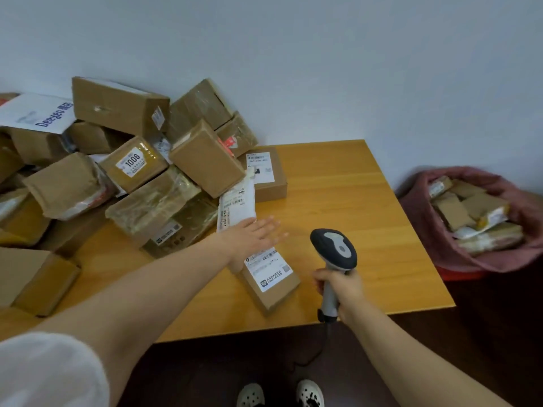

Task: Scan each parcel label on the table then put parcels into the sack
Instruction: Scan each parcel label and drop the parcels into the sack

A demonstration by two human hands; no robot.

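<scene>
A small cardboard parcel [271, 282] with a white label facing up lies near the front of the wooden table [352, 201]. My left hand [252, 239] hovers flat over its far end, fingers straight and spread, holding nothing. My right hand [340, 289] grips the handle of a grey barcode scanner [333, 251], whose head sits just right of the parcel. A white poly mailer [236, 205] and a flat labelled box [264, 173] lie behind my left hand. The red sack [426, 218] stands open at the right, with several parcels inside.
A big heap of cardboard boxes [123, 165] fills the table's left and back, against the wall. Another box [35, 282] sits at the front left edge. The scanner cable [320, 348] hangs below the table. My shoes show on the dark floor.
</scene>
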